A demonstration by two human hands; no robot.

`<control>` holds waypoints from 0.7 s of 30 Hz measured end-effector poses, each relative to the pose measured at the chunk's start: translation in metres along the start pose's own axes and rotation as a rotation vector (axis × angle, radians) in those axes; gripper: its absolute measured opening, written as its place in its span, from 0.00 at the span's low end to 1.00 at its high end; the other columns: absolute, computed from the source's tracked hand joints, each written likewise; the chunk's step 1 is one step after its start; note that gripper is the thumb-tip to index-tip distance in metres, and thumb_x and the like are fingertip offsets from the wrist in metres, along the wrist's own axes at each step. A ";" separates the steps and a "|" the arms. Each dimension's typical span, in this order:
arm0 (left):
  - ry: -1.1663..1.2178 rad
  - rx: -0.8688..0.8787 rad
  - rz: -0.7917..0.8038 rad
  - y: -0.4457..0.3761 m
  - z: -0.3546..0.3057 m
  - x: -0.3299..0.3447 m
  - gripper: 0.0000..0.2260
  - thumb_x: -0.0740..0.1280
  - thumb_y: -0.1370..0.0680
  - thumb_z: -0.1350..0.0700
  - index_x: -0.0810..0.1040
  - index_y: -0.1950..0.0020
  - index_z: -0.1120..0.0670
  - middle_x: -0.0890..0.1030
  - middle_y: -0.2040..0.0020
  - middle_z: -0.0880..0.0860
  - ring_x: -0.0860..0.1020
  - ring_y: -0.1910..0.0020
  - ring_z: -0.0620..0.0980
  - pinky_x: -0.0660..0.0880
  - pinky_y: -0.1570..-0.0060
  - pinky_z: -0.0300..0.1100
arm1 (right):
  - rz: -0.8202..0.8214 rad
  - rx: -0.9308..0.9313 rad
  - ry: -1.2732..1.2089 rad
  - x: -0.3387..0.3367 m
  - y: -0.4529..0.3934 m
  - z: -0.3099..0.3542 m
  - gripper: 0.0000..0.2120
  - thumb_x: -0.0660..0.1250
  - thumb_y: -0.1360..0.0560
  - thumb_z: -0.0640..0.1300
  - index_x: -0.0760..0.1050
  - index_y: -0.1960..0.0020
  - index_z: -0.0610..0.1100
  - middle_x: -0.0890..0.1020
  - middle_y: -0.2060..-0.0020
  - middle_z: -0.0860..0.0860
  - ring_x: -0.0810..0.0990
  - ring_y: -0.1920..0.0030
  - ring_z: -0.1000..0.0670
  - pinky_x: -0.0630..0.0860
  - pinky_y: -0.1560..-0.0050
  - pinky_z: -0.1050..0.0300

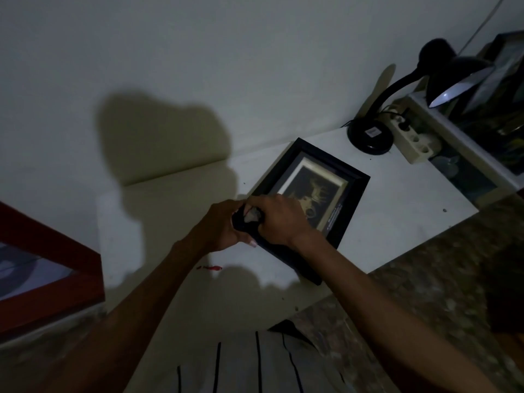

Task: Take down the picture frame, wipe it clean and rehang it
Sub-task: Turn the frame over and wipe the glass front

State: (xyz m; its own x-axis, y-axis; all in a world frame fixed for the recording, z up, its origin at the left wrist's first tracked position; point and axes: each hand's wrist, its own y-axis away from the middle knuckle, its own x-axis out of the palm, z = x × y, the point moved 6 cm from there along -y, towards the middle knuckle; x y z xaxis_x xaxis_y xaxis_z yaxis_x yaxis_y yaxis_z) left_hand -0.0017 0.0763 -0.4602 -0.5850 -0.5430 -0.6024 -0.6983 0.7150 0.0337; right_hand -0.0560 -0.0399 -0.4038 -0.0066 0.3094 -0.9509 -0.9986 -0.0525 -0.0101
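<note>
In the middle, the picture frame [326, 177] lies down on the table [397, 222]; both hands [226, 225] [280, 217] pinch a dark cloth [243, 222]. Wiping and rehanging are left.

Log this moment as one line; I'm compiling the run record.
stage: wiping | black picture frame: flat on white table | left hand: grips dark cloth | right hand: also on cloth, at frame's near corner
</note>
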 end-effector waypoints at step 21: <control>-0.027 -0.049 -0.030 0.003 0.002 0.000 0.32 0.84 0.42 0.49 0.79 0.40 0.45 0.82 0.49 0.41 0.79 0.56 0.33 0.74 0.55 0.26 | 0.312 0.160 -0.081 -0.033 0.090 -0.070 0.24 0.64 0.33 0.34 0.79 0.48 0.61 0.82 0.49 0.62 0.79 0.47 0.55 0.77 0.51 0.54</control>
State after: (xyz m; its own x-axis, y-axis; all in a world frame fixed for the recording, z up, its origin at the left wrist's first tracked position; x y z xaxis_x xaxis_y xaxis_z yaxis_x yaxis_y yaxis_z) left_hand -0.0028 0.0791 -0.4617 -0.5526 -0.5516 -0.6248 -0.7352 0.6758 0.0536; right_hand -0.1423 -0.1210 -0.3946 -0.3103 0.3769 -0.8728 -0.9434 -0.0089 0.3315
